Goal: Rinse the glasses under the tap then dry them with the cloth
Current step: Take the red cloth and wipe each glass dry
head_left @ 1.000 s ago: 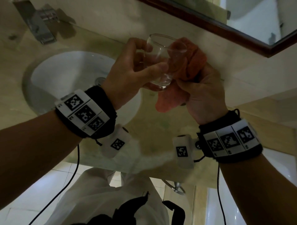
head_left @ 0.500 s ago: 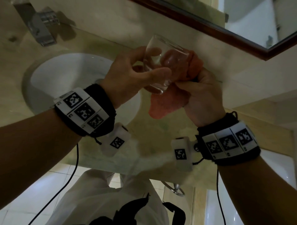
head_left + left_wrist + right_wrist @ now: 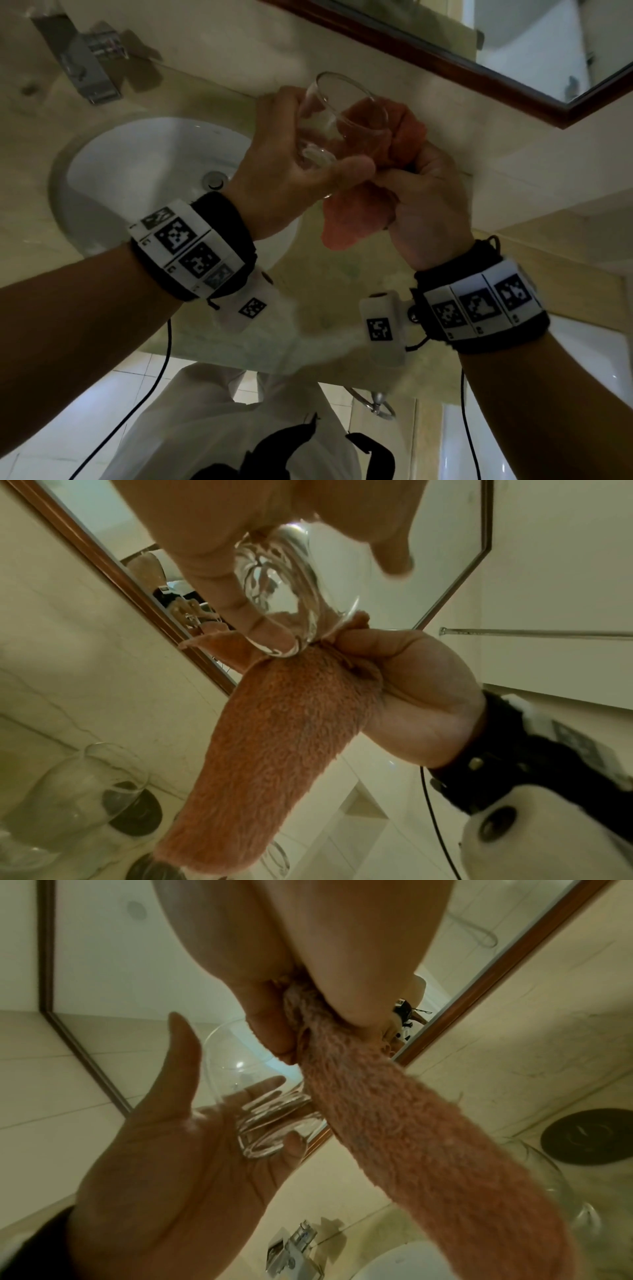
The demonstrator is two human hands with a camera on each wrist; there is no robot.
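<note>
A clear tumbler (image 3: 337, 120) is tilted in the air above the counter, and my left hand (image 3: 294, 161) grips it by its lower part with thumb and fingers. My right hand (image 3: 421, 185) grips a bunched orange cloth (image 3: 352, 219) and presses it against the right side of the tumbler. In the left wrist view the tumbler (image 3: 294, 607) lies under my left fingers (image 3: 219, 588), with the cloth (image 3: 284, 737) hanging below it. In the right wrist view the cloth (image 3: 411, 1137) trails down past the tumbler (image 3: 253, 1096).
A white basin (image 3: 137, 164) sits in the beige counter at the left, with a chrome tap (image 3: 89, 65) behind it. A wood-framed mirror (image 3: 513, 44) hangs on the wall ahead. More glasses (image 3: 78, 791) and a black coaster (image 3: 589, 1137) stand on the counter.
My left hand has turned and tilted the tumbler against the cloth, and the right hand has shifted its hold on the cloth. Both hands stay above the counter by the basin.
</note>
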